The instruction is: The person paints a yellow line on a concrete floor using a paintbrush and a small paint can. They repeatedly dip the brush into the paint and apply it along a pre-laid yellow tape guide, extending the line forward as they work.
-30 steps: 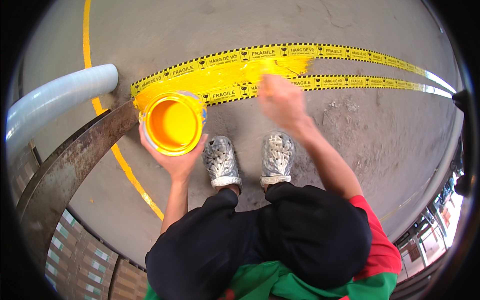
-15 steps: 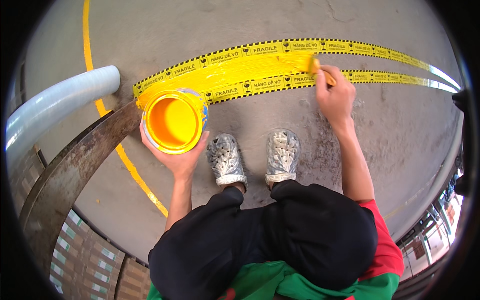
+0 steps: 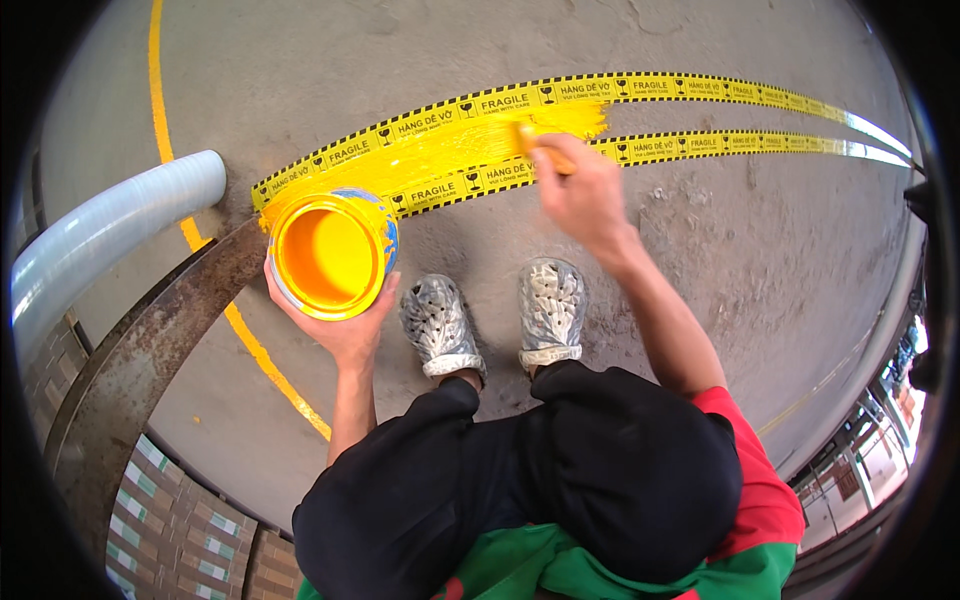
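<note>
Resting in the left hand (image 3: 345, 335), the can (image 3: 390, 238) was held left of the frame's middle, its mouth turned up. Its wall was clasped by the left grip, curled no wider than the can, with the thumb on the right side, presumably so that the paint (image 3: 340, 255) was kept level and within easy reach of a dip. By the right hand (image 3: 585, 190), just above and right of the middle, the brush (image 3: 525, 140) was gripped; the fingers were closed on its handle, apparently for firm control, and its bristles were set on the yellow band (image 3: 440, 150).

The band was bounded by the upper tape (image 3: 600, 88) and the lower tape (image 3: 690, 146), both stretched across the floor (image 3: 480, 230) toward the right edge; they were probably laid apart so that stray paint would be caught and straight edges left. The shoes (image 3: 552, 305) were planted at the centre, below the lower tape, likely so that the band could be reached without being stepped on. At the left, a metal beam (image 3: 150, 340) was seen.
</note>
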The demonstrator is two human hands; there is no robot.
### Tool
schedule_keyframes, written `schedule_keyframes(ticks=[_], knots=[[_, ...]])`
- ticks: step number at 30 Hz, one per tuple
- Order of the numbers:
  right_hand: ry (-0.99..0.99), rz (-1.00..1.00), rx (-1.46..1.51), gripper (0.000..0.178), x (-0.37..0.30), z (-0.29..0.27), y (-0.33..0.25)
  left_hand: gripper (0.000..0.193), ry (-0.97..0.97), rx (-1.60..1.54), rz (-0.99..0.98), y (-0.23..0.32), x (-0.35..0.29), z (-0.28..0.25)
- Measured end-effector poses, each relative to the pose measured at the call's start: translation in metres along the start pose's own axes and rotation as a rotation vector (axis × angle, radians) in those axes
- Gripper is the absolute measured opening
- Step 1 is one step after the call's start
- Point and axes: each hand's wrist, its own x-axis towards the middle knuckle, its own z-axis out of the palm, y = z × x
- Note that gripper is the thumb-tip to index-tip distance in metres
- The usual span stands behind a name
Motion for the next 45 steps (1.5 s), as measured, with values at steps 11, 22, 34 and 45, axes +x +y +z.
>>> schedule_keyframes(ticks=[11,22,34,45], knots=[[-0.176,-0.320,-0.373,0.012,-0.005,-0.041,-0.003,0.126,0.011,-0.019,-0.019,-0.003,0.002,0.001],[0.014,-0.267,-0.480,0.009,-0.009,-0.049,0.012,0.126,0.030,-0.034,-0.033,-0.005,0.000,-0.001],[-0.125,-0.368,0.413,0.018,-0.008,0.134,-0.060,0.126,0.199,0.013,-0.076,-0.009,-0.002,-0.026],[0.250,-0.029,-0.333,0.017,0.004,-0.080,0.061,0.127,0.091,-0.069,-0.085,-0.006,-0.005,-0.011]])
